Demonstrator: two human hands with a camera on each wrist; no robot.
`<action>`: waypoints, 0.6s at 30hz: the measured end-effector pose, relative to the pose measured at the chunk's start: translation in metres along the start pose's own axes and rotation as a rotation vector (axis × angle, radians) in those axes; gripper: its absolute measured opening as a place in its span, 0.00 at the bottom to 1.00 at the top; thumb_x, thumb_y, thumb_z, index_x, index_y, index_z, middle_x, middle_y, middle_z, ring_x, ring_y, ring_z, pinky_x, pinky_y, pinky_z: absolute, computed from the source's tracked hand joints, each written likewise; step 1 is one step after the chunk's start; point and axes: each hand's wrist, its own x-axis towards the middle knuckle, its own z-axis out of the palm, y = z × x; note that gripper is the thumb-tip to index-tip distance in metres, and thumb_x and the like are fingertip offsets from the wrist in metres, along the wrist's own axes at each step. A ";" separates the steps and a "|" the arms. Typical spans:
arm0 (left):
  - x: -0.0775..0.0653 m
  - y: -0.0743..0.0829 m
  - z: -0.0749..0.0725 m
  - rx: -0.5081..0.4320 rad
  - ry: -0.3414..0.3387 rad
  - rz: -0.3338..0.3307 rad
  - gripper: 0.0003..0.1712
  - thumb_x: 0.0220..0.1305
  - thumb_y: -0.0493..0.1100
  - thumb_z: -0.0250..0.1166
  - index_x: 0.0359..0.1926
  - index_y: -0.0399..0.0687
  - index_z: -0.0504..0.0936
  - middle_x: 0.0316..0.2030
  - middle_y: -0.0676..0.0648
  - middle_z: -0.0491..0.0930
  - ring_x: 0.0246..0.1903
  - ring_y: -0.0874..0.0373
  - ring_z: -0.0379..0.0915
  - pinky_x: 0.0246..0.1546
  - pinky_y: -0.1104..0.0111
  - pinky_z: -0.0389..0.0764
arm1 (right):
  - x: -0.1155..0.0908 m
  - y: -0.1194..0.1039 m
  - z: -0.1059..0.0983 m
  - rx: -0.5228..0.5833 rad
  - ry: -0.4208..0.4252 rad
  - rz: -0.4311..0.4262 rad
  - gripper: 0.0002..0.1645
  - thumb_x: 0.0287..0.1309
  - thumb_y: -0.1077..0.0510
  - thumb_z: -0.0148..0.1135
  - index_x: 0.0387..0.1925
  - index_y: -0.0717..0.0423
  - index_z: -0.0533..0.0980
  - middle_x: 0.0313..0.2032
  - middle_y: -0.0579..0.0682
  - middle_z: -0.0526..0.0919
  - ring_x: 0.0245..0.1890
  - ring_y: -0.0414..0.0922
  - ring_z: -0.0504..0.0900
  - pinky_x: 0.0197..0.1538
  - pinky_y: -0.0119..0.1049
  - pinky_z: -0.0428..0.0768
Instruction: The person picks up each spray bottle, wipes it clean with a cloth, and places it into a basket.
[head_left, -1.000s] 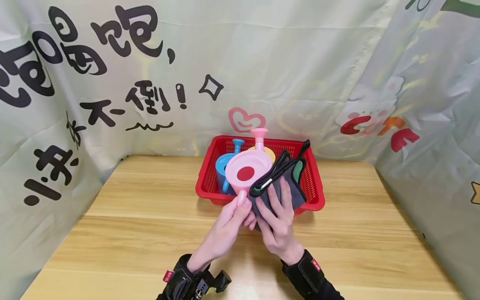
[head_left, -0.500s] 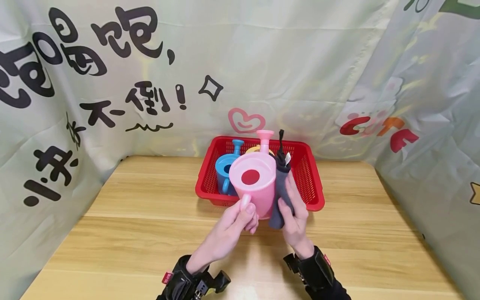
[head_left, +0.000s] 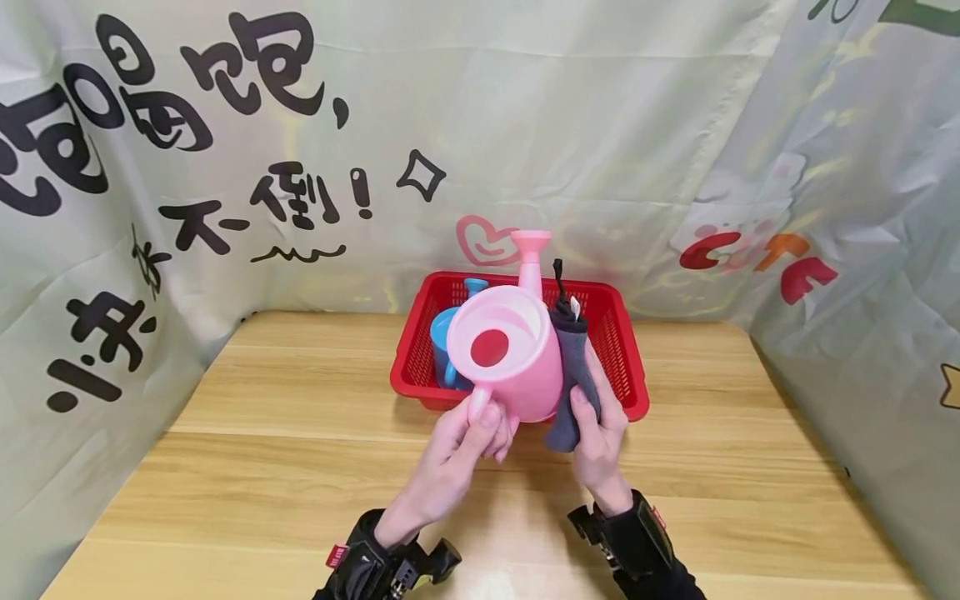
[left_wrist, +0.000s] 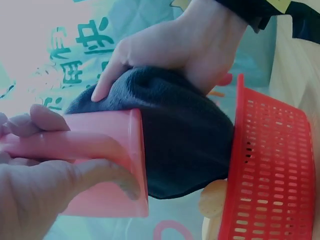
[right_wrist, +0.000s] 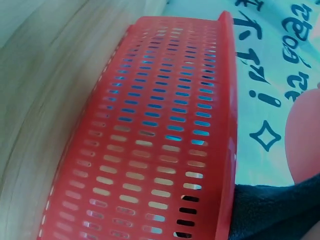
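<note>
A pink toy watering can [head_left: 528,379], with a red spot showing in its top opening, is held up over the front of the red basket [head_left: 636,392]. My left hand [head_left: 457,446] grips its handle. My right hand [head_left: 602,437] holds a dark grey cloth [head_left: 573,358] with black edging against the can's right side, thumb in front and fingers behind. In the left wrist view the cloth [left_wrist: 185,145] spreads behind the can [left_wrist: 105,200], beneath the right hand [left_wrist: 170,45]. The right wrist view shows only a corner of the cloth [right_wrist: 265,210] beside the basket's rim.
Inside the basket's left part stands a blue watering can [head_left: 442,333], partly hidden by the pink one. A yellowish item [left_wrist: 214,199] shows beside the basket in the left wrist view. The wooden table [head_left: 300,467] meets a printed fabric backdrop [head_left: 600,125] behind and at both sides.
The right hand has turned the cloth from the can's front right to a narrow bundle along its right side. The pink can has tilted, its spout rising, now covering the yellow item behind.
</note>
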 end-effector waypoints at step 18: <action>0.003 -0.001 -0.045 -0.473 -0.079 -0.028 0.22 0.83 0.43 0.37 0.26 0.43 0.53 0.19 0.51 0.54 0.21 0.57 0.52 0.46 0.74 0.77 | 0.019 -0.025 -0.018 0.556 -0.148 0.387 0.25 0.78 0.59 0.34 0.70 0.54 0.65 0.61 0.46 0.77 0.56 0.39 0.80 0.59 0.31 0.80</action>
